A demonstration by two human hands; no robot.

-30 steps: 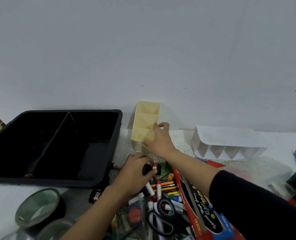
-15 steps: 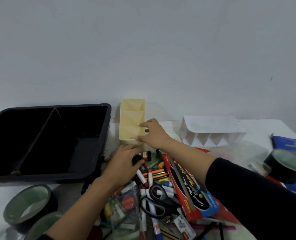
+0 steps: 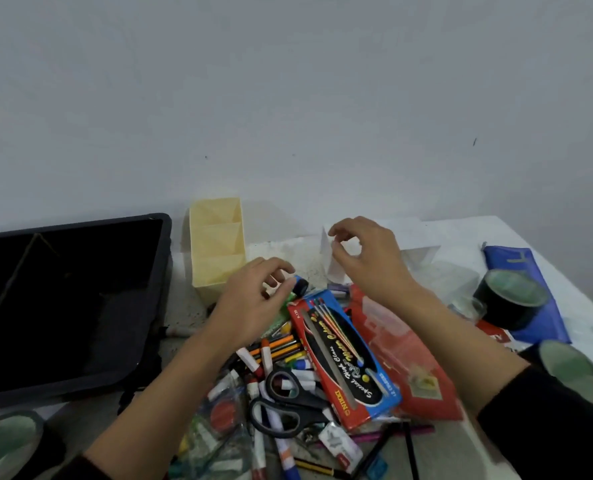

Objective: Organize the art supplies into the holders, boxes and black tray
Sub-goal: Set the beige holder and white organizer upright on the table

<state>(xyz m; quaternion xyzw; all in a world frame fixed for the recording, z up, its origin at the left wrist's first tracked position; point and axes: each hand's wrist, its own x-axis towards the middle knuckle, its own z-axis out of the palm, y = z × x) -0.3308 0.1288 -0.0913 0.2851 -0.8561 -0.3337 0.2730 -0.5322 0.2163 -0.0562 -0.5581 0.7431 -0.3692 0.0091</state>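
- while l hand (image 3: pixel 253 306) fingers curl round a marker (image 3: pixel 300 286), r hand (image 3: pixel 368 261) fingers hook at white holder (image 3: pixel 421 252) end; real grip? can't tell.
- yellow holder (image 3: pixel 215 244) just beside l hand: tip marker upright into nearest cell, don't toss.
- black tray (image 3: pixel 165 271) further l, for bulkier bits.

The tray (image 3: pixel 149 306) at left is black, the three-part holder (image 3: pixel 219 244) beside it pale yellow, and a white holder (image 3: pixel 423 252) shows right of centre. Lower centre, the watercolour box (image 3: pixel 343 355) is red and blue with a black oval; the scissors (image 3: pixel 288 400) have black handles. The pouch (image 3: pixel 534 296) at right is blue.
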